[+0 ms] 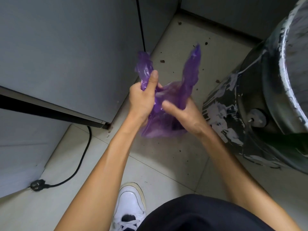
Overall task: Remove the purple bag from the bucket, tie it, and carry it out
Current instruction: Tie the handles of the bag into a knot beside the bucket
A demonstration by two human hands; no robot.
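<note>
The purple bag (168, 97) hangs in the air above the tiled floor, out of the bucket (253, 104), which stands at the right, dark and smeared with white paint. Two twisted ends of the bag stick up. My left hand (143, 99) is shut around the left end, thumb pointing up. My right hand (185, 114) grips the base of the right end, which rises free above it. The bag's body sags below and between both hands.
Grey cabinet fronts (66, 55) fill the left and back. A black cable with a plug (38, 185) lies on the floor at lower left. Dark crumbs dot the tiles (180, 52). My white shoe (130, 205) is at the bottom centre.
</note>
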